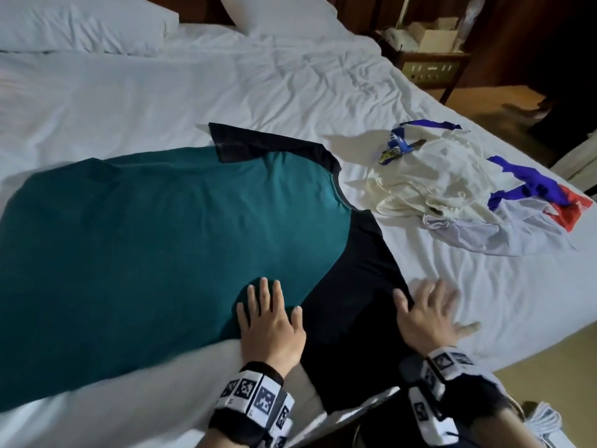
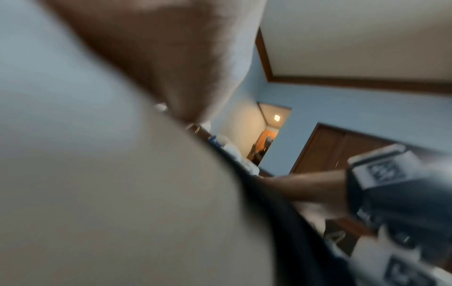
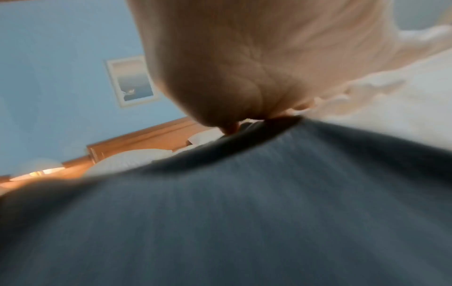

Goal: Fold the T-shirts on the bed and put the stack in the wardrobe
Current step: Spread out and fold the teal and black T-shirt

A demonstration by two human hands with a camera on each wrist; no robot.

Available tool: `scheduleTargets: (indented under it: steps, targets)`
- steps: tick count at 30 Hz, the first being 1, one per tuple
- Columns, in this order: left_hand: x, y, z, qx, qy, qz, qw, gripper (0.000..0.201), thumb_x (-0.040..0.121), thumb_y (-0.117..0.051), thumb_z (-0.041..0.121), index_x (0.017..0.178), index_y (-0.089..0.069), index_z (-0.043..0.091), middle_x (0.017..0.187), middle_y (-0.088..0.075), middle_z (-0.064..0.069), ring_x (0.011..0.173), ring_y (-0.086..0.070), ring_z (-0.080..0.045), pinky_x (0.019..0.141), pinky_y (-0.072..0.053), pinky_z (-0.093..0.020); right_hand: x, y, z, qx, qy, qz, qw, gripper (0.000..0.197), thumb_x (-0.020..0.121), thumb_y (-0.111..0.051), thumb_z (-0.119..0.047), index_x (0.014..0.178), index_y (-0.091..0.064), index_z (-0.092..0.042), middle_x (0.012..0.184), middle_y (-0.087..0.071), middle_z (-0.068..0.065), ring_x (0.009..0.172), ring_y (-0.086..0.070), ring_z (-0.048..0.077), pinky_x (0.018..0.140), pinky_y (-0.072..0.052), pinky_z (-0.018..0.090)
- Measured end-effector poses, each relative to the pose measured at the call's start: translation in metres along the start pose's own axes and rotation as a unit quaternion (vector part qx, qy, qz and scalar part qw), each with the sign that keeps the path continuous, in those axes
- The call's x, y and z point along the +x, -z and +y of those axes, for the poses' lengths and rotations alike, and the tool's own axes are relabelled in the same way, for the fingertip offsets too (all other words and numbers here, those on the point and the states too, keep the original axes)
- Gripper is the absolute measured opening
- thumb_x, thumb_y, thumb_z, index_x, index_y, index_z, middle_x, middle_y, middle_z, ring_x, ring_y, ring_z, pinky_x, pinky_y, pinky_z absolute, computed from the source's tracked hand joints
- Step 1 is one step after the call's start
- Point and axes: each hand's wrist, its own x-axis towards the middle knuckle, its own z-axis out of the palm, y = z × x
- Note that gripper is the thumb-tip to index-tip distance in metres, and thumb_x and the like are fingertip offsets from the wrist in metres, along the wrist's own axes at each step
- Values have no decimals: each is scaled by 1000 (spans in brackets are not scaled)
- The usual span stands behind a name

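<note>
My left hand [image 1: 271,331] lies flat near the lower middle of the head view, fingers [image 1: 265,294] straight and spread, pressing on the teal T-shirt [image 1: 145,240] where its teal body meets the dark sleeve. My right hand [image 1: 426,318] is just to the right of it, also flat with fingers splayed, the thumb side on the edge of that dark sleeve and the other fingers on the white sheet of the bed [image 1: 129,92]. Neither hand is gripping anything.

The teal T-shirt is spread out across the left and centre of the frame, collar pointing right, one dark sleeve reaching up toward the middle and the other running down to the bottom edge between my wrists. To its right, in the middle right of the frame, a cream T-shirt [image 1: 429,182] lies crumpled on top of a white one with blue and red patches [image 1: 529,221]. Pillows [image 1: 80,24] sit in the upper left.

Both wrist views are blurred, showing mostly palm against fabric.
</note>
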Motion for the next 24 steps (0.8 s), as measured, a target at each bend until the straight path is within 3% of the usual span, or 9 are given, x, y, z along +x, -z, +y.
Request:
scheduleTargets:
  steps: [1,4,8,12,15,17,19,21,24]
  targets:
    - [6,10,6,-14,19,-14,1000,64,100,-23,50,155,-14,21,164,-2,-3,150,1,-25,119,-1,-46,4,9,-14,1,24,10,1000,74,94,-13,-65,155,0,-26,161,15,-7,147,20,21,110,6,68]
    - [49,41,21,-64,38,8,997,58,100,-31,47,151,-28,19,160,-19,-9,146,-16,-29,117,-18,-45,18,14,-87,-8,246,4,969,64,100,-21,-55,154,-1,-27,161,13,-13,146,21,13,113,10,59]
    - [124,59,14,-59,36,-14,998,59,102,-28,43,155,-12,24,164,4,-3,150,6,-25,119,-1,-48,43,-15,-175,-43,364,-143,919,60,102,-22,-49,154,2,-33,159,17,-18,145,23,10,112,14,58]
    - [142,57,-49,21,48,-29,998,61,99,-12,57,153,9,39,160,25,2,147,22,-22,117,13,-47,91,-29,-167,-100,256,-91,957,61,99,-17,-57,151,10,-40,157,23,-16,145,23,9,114,15,57]
    - [136,88,-98,-21,208,-65,976,66,98,-17,61,153,10,38,159,27,-2,147,22,-25,118,9,-50,125,3,-143,-64,37,-58,996,66,96,-13,-63,152,11,-37,156,28,-10,146,23,18,112,8,65]
    - [143,111,-104,-33,257,-68,964,69,97,-17,62,154,8,33,160,24,-5,147,20,-27,118,5,-55,137,23,-149,-51,12,-39,998,71,94,-10,-65,152,13,-33,154,32,-8,144,27,23,110,8,69]
    - [165,120,-86,-7,198,-43,979,70,97,-16,61,154,9,29,161,23,-4,147,21,-26,118,6,-53,142,26,-178,-80,157,-30,984,68,95,-13,-62,149,18,-34,153,33,-10,142,31,21,110,15,65]
    - [199,118,-55,-1,82,-38,996,67,99,-17,57,155,8,28,161,22,-2,147,22,-23,119,6,-50,141,16,-222,-102,327,-61,938,67,93,-9,-61,149,18,-35,154,31,-15,142,31,17,110,15,60]
    - [249,104,-27,21,-42,-71,996,63,99,-16,58,155,3,34,161,20,2,148,20,-19,119,8,-50,151,-7,-276,-142,457,-111,871,77,78,7,-65,151,12,-39,152,30,-22,144,27,11,115,8,61]
